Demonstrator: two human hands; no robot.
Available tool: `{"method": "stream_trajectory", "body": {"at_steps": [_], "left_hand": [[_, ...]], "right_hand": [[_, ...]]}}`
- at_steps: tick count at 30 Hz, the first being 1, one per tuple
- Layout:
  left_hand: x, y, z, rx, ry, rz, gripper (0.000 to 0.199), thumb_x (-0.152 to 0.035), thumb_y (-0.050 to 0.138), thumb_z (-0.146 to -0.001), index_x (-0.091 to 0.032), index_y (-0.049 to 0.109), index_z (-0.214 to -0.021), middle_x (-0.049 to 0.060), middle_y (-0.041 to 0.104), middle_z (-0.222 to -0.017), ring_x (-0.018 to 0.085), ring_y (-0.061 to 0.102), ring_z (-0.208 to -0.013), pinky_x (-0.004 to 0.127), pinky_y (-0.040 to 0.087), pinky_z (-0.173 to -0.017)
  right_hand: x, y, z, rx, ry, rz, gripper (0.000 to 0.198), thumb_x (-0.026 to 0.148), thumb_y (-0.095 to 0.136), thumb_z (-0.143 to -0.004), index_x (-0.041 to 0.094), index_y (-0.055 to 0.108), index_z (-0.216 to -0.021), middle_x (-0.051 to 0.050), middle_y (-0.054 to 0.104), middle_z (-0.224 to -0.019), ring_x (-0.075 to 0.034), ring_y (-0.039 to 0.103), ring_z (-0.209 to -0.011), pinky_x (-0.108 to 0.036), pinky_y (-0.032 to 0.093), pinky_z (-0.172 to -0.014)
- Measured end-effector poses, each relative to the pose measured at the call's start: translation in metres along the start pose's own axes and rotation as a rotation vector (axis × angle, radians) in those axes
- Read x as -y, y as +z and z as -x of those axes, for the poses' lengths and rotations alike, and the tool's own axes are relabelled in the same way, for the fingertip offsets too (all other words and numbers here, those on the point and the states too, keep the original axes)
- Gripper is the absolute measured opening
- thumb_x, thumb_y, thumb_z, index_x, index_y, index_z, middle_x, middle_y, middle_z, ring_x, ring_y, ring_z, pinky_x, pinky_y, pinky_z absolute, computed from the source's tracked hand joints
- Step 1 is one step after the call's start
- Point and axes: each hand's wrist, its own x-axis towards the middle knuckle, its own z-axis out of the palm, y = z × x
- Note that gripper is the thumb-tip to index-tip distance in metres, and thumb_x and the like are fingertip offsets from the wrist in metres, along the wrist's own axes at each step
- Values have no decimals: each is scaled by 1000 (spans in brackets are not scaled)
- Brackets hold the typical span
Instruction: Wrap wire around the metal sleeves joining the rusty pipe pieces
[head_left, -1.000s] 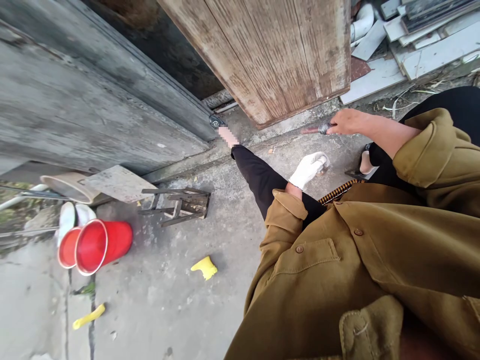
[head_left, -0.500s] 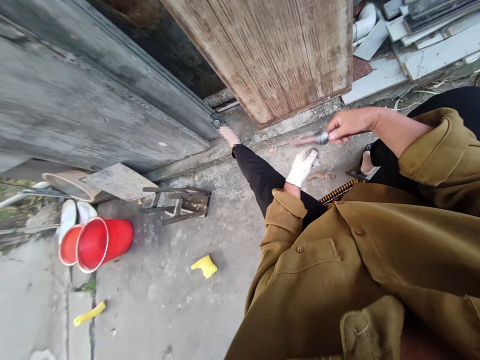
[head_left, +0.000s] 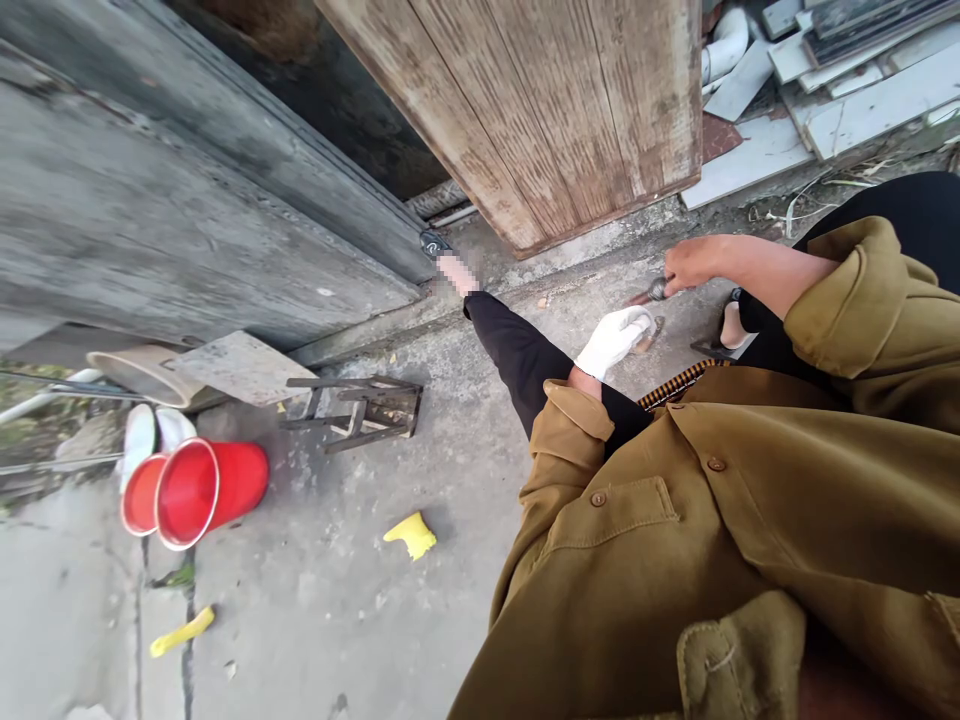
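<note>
Gripping a wire-wrapped rod (head_left: 655,289) by one end, likely for reach, the right hand (head_left: 691,264) is facing the curled left hand (head_left: 615,340), contents unclear.

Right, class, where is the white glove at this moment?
In the head view, the white glove is right of centre, worn on the person's left hand, below and left of the bare right hand in the picture.

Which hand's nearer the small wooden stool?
Left. The gloved left hand is apart from the stool, to its right in the picture; the bare right hand, gripping a tool, is farther right and higher in the picture.
</note>
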Motion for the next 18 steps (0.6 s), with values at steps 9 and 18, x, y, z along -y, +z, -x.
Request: {"method": "stream_trajectory", "body": {"at_steps": [9, 18], "left_hand": [[21, -4, -8, -66, 46, 91, 36, -50, 71, -95, -18, 64, -82, 1, 62, -70, 15, 58, -68, 28, 48, -70], [10, -2, -1, 100, 11, 145, 50, -66, 71, -90, -17, 63, -82, -1, 55, -66, 7, 42, -52, 23, 38, -53]], "right_hand": [[-17, -8, 20, 380, -496, -492, 38, 45, 71, -99, 13, 63, -79, 1, 58, -65, -7, 48, -57, -22, 35, -62], [-8, -13, 10, -258, -97, -427, 42, 52, 64, -101, 14, 68, -85, -8, 65, -75, -18, 60, -72, -29, 43, -71]]}}
